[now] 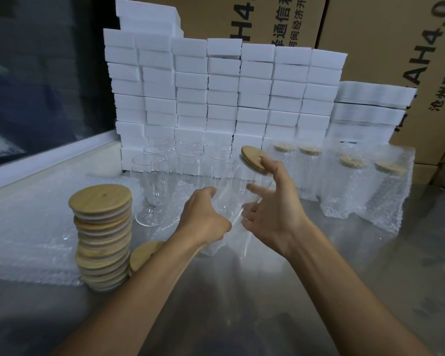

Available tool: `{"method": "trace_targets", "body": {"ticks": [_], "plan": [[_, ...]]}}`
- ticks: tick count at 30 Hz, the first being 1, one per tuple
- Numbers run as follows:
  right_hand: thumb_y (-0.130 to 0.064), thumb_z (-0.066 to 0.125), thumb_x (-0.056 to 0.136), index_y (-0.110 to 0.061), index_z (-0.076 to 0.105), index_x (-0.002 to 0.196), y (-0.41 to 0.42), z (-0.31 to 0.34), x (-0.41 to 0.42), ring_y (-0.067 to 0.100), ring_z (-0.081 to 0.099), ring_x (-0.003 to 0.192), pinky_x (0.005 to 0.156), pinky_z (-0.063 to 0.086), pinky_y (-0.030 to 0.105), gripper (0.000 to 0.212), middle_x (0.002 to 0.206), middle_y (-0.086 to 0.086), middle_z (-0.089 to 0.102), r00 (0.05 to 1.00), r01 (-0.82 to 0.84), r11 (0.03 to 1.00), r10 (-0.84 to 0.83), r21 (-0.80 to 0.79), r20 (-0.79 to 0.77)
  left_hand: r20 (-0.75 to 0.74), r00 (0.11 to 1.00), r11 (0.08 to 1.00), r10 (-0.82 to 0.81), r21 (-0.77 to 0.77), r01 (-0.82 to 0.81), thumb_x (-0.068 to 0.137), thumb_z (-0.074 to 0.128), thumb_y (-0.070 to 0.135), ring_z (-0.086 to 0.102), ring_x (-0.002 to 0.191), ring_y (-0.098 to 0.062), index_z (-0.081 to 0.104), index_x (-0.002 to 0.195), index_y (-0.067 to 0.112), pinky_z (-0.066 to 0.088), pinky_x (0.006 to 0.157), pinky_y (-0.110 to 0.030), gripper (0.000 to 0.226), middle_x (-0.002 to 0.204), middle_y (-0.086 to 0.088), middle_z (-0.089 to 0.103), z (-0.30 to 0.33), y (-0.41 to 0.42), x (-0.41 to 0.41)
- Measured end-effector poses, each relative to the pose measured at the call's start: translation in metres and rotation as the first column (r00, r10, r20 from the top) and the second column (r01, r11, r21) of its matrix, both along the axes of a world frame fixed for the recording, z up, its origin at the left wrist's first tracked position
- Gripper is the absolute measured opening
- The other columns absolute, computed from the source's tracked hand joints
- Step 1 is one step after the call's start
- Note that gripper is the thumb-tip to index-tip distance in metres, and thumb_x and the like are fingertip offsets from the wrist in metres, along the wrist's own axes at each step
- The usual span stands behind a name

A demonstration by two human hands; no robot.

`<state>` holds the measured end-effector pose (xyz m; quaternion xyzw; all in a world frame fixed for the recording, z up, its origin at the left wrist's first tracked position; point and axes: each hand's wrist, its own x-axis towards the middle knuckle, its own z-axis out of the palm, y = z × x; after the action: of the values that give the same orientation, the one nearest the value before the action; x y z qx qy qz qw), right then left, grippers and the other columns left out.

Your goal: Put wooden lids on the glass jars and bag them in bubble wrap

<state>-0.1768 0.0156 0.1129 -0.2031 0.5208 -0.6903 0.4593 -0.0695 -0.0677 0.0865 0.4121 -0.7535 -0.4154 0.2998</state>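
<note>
A clear glass jar (233, 201) with a wooden lid (253, 159) leans tilted between my hands over the steel table. My left hand (203, 217) grips the bubble wrap bag (216, 246) at the jar's lower part, fingers curled. My right hand (275, 206) is spread beside the jar, with its index finger pressing on the lid and the other fingers touching the glass. A tall stack of wooden lids (102, 235) stands at the left, with one loose lid (144, 254) leaning beside it. Several lidless jars (152, 186) stand behind.
Several lidded jars in bubble wrap (344, 186) stand at the right. Flat bubble wrap bags (28, 240) lie at the left. White foam blocks (224, 91) are stacked along the back, with cardboard boxes (370, 29) behind them. The steel table (242, 304) reaches toward me.
</note>
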Motion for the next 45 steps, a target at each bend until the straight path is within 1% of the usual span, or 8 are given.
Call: {"method": "trace_targets", "body": {"ticks": [8, 12, 16, 21, 26, 33, 40, 45], "plan": [[-0.027, 0.062, 0.088, -0.014, 0.058, 0.096, -0.004, -0.003, 0.008, 0.014, 0.03, 0.072, 0.077, 0.03, 0.03, 0.016, 0.081, 0.002, 0.034, 0.994, -0.004, 0.999, 0.01, 0.05, -0.111, 0.007, 1.0, 0.998, 0.002, -0.059, -0.002, 0.071, 0.069, 0.002, 0.061, 0.115, -0.032, 0.033, 0.15, 0.019, 0.051, 0.097, -0.046, 0.088, 0.149, 0.001, 0.036, 0.008, 0.006, 0.002], [-0.025, 0.062, 0.091, -0.018, 0.062, 0.082, -0.005, -0.004, 0.005, 0.013, 0.033, 0.064, 0.07, 0.037, 0.027, 0.011, 0.069, -0.003, 0.041, 0.977, 0.018, 0.994, 0.005, 0.104, -0.214, -0.018, 1.0, 0.995, -0.007, -0.098, 0.005, 0.069, 0.07, 0.003, 0.066, 0.103, -0.032, 0.046, 0.139, 0.022, 0.054, 0.089, -0.046, 0.077, 0.131, 0.005, 0.046, 0.016, 0.013, 0.004], [-0.028, 0.068, 0.092, -0.017, 0.066, 0.082, -0.006, 0.0, -0.002, 0.009, 0.043, 0.055, 0.067, 0.047, 0.028, 0.015, 0.061, -0.009, 0.05, 0.91, 0.069, 0.989, -0.01, 0.127, -0.414, -0.075, 0.997, 0.993, -0.014, -0.114, 0.006, 0.064, 0.07, 0.005, 0.068, 0.079, -0.031, 0.052, 0.083, 0.037, 0.058, 0.075, -0.048, 0.042, 0.092, 0.014, 0.052, 0.029, 0.02, 0.009], [-0.026, 0.079, 0.085, -0.011, 0.077, 0.092, 0.001, 0.005, -0.004, 0.009, 0.072, 0.076, 0.078, 0.064, 0.031, 0.017, 0.086, 0.003, 0.079, 0.794, 0.107, 0.991, -0.037, 0.079, -0.607, -0.111, 0.993, 0.99, -0.048, -0.136, 0.033, 0.054, 0.068, 0.022, 0.067, 0.102, -0.034, 0.048, 0.141, 0.024, 0.056, 0.088, -0.047, 0.089, 0.138, 0.003, 0.054, 0.043, 0.031, 0.013], [-0.035, 0.093, 0.07, -0.007, 0.071, 0.091, 0.007, 0.008, 0.002, 0.021, 0.076, 0.073, 0.079, 0.063, 0.043, 0.041, 0.077, 0.006, 0.076, 0.597, 0.233, 0.972, -0.137, 0.007, -0.791, -0.156, 0.979, 0.984, -0.133, -0.137, 0.112, 0.069, 0.072, 0.003, 0.064, 0.11, -0.024, 0.046, 0.143, 0.029, 0.053, 0.064, -0.023, 0.083, 0.145, 0.008, 0.047, 0.051, 0.035, 0.015], [-0.045, 0.089, 0.067, -0.019, 0.064, 0.063, 0.011, 0.013, 0.006, 0.004, 0.058, 0.05, 0.05, 0.043, 0.024, 0.036, 0.052, -0.009, 0.062, 0.255, 0.342, 0.937, -0.16, -0.065, -0.954, -0.225, 0.958, 0.981, -0.179, -0.11, 0.158, 0.071, 0.072, -0.003, 0.07, 0.064, -0.005, 0.059, 0.131, 0.03, 0.053, 0.053, -0.021, 0.069, 0.125, 0.005, 0.063, 0.058, 0.032, 0.024], [-0.016, 0.069, 0.088, -0.017, 0.04, 0.053, 0.009, 0.022, 0.0, 0.004, 0.03, 0.039, 0.043, 0.034, 0.018, 0.046, 0.042, -0.012, 0.032, 0.581, 0.27, 0.945, -0.314, -0.186, -0.751, -0.411, 0.899, 0.988, -0.153, -0.067, 0.137, 0.073, 0.061, -0.006, 0.057, 0.119, -0.032, 0.075, 0.1, 0.026, 0.044, 0.061, -0.015, 0.044, 0.111, 0.019, 0.069, 0.064, 0.018, 0.034], [-0.019, 0.064, 0.095, -0.002, 0.066, 0.077, 0.01, 0.022, -0.001, 0.011, 0.041, 0.043, 0.041, 0.038, 0.019, 0.025, 0.064, 0.01, 0.051, 0.752, 0.228, 0.958, -0.288, -0.175, -0.594, -0.444, 0.892, 0.995, -0.081, -0.092, 0.044, 0.075, 0.053, -0.011, 0.049, 0.049, -0.002, 0.077, 0.086, 0.025, 0.042, 0.049, -0.014, 0.044, 0.091, 0.009, 0.074, 0.058, 0.014, 0.031]]}}
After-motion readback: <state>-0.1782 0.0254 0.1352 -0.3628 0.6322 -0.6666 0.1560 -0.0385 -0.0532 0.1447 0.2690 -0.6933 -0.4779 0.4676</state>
